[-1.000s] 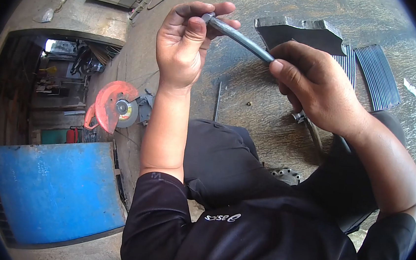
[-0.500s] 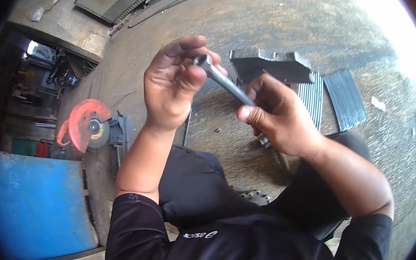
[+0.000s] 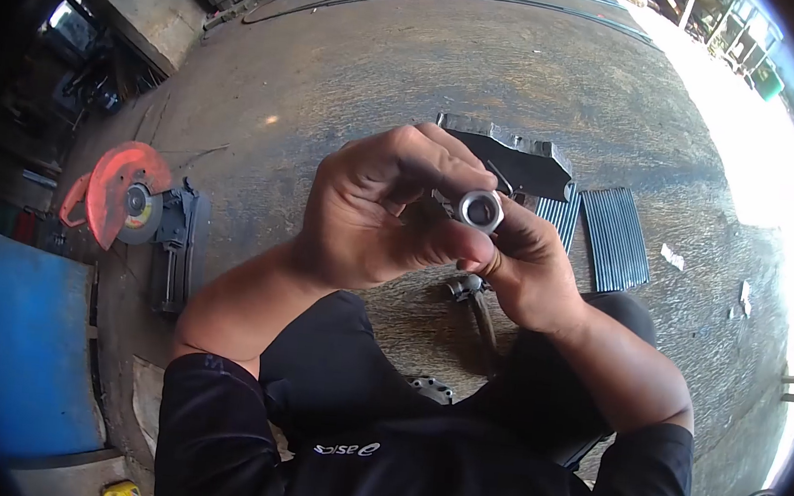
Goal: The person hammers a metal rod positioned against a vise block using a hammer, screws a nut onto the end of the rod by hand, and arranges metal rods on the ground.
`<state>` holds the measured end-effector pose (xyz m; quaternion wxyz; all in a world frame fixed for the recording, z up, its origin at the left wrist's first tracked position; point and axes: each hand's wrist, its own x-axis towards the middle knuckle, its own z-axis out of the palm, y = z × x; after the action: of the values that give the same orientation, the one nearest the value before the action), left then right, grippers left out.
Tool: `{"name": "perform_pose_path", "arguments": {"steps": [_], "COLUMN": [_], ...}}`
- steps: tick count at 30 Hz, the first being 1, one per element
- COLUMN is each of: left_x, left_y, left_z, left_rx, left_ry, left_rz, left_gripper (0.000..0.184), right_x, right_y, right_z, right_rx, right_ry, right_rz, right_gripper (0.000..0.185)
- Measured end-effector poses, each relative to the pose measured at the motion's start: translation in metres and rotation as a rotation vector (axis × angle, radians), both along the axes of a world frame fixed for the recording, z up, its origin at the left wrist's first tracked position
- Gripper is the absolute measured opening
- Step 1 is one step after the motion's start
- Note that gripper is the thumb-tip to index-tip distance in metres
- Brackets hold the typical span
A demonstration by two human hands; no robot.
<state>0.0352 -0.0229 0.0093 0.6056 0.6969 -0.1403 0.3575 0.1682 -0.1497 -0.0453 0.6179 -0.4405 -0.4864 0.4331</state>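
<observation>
A grey metal rod with a hollow, socket-like end (image 3: 480,212) is held up in front of me, its round opening facing my view. My left hand (image 3: 363,209) pinches that end between thumb and fingers. Close behind it, my right hand (image 3: 537,272) is closed on the rod; the shaft is mostly hidden by the fingers. Below the hands, a hammer (image 3: 481,320) with a wooden handle lies on the floor between my knees. A dark metal piece with a jagged edge (image 3: 518,160) is beyond the hands.
Ribbed dark plates (image 3: 616,239) lie on the floor to the right. A cut-off saw with a red guard (image 3: 126,188) stands at left, near a blue panel (image 3: 15,347). A round metal part with holes (image 3: 432,389) sits between my legs. A yellow object (image 3: 122,494) is at lower left.
The rod has turned from slanting across my view to pointing its hollow end at me. My left hand has moved right and closed on that end, and both hands are now together.
</observation>
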Motion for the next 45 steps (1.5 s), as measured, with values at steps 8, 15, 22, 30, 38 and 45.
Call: {"name": "perform_pose_path", "arguments": {"steps": [8,15,22,30,38,45], "left_x": [-0.005,-0.003,-0.003,-0.005,-0.002,0.002], "left_y": [0.005,0.004,0.005,0.003,0.005,0.003], "left_z": [0.003,0.011,0.014,0.014,0.009,0.001], "left_rx": [0.119,0.256,0.320,0.296,0.256,0.032], "left_ry": [0.015,-0.022,0.005,0.065,0.041,0.013], "left_rz": [-0.004,0.023,0.018,0.002,-0.047,-0.172], "left_gripper": [0.041,0.040,0.038,0.037,0.036,0.036], "right_x": [0.000,0.004,0.006,0.007,0.006,0.005], "right_y": [-0.005,-0.005,-0.005,-0.004,-0.005,-0.005], "right_z": [0.005,0.004,-0.001,-0.001,0.001,-0.001], "right_rx": [-0.011,0.101,0.129,0.182,0.184,0.196], "right_ry": [0.014,-0.074,-0.140,-0.207,-0.200,-0.123], "right_rz": [0.065,0.051,0.048,0.046,0.064,0.054], "right_gripper": [0.025,0.028,0.027,0.021,0.020,0.021]}}
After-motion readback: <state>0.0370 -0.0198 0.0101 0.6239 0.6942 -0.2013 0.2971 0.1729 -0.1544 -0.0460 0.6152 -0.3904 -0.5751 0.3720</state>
